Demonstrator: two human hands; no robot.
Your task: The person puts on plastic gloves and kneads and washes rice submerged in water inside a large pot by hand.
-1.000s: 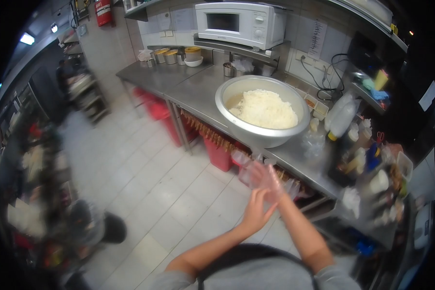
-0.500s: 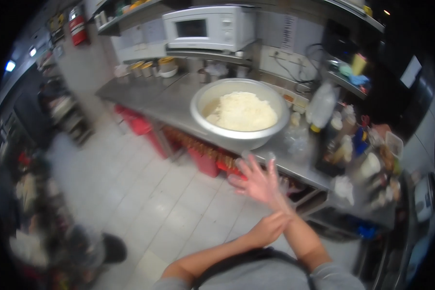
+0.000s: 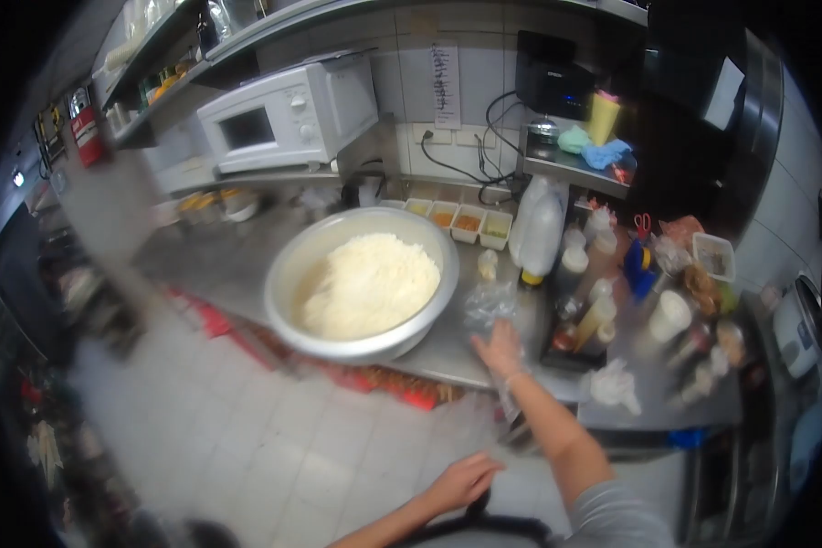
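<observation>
Has the right hand [image 3: 500, 352] past the front edge of the worktop [image 3: 457, 354], at a clear plastic bag [image 3: 490, 301] beside the big bowl [image 3: 384, 349] heaped with rice [image 3: 374, 279]; fingers [image 3: 503, 332] partly spread, can't tell if gripping. Holds the left hand [image 3: 466, 479] loosely curled over open floor [image 3: 283, 447], can't see inside. Behind, little tubs [image 3: 467, 233] of orange and green bits.

you had your right hand [image 3: 500, 350] spread at a crumpled clear bag [image 3: 491, 302] near a large bowl [image 3: 363, 346] of white food [image 3: 374, 283], your left hand [image 3: 467, 479] loosely curled.
</observation>
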